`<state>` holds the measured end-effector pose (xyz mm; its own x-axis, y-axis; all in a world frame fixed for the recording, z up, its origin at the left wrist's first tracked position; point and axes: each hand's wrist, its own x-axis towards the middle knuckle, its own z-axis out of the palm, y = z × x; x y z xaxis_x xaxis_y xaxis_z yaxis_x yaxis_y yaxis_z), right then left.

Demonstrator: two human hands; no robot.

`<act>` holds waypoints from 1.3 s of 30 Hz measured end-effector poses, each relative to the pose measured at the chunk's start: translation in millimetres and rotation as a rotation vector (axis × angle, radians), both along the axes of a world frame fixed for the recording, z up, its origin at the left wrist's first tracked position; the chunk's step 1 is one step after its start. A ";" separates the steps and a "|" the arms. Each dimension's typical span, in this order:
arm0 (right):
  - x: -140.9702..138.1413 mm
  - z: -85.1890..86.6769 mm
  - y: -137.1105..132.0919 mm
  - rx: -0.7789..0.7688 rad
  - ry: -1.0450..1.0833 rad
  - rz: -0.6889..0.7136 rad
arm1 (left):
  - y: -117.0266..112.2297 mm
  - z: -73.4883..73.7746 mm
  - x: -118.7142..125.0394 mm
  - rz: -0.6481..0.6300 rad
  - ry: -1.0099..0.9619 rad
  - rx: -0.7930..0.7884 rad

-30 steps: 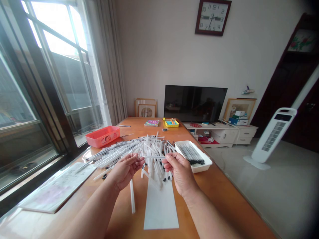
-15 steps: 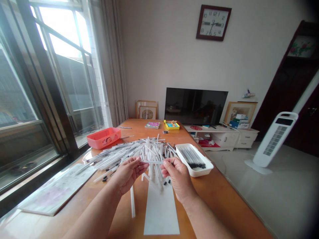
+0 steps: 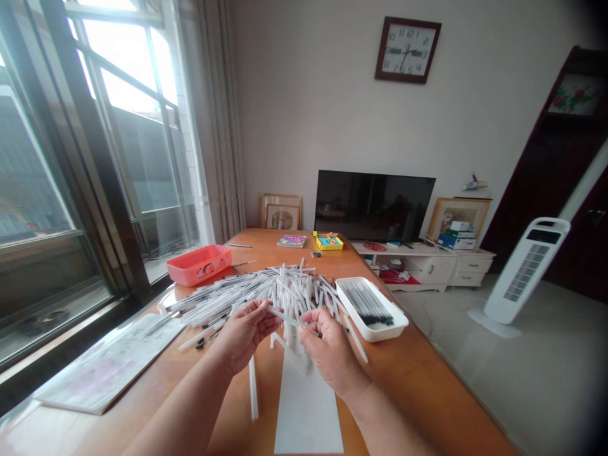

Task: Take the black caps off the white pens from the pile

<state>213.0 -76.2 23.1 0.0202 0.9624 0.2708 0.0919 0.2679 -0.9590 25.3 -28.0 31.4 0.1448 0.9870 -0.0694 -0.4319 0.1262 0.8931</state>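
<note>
The person's left hand (image 3: 247, 330) and right hand (image 3: 327, 348) pinch opposite ends of a slim whitish tube (image 3: 286, 316) between them, held over the near side of a heap of pale tubes (image 3: 247, 292), left of a white tray (image 3: 384, 334) holding black-ended sticks (image 3: 367, 304).

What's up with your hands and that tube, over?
Left hand, right hand: both holding one pale tube. Loose pile just beyond. White tray at right.

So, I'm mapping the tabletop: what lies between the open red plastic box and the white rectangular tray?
In the head view, a heap of slim whitish plastic tubes lies between the box and the tray.
</note>
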 end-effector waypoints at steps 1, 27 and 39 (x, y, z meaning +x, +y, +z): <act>0.3 -0.3 0.3 -0.001 -0.015 0.005 | -0.8 0.5 0.7 0.004 -0.002 -0.004; -16.0 -7.5 -7.5 0.244 -0.322 -0.040 | -13.7 -6.9 29.8 0.207 -0.011 0.000; 0.8 1.5 1.2 0.029 -0.102 0.055 | 2.9 -2.7 9.8 0.283 -0.085 0.048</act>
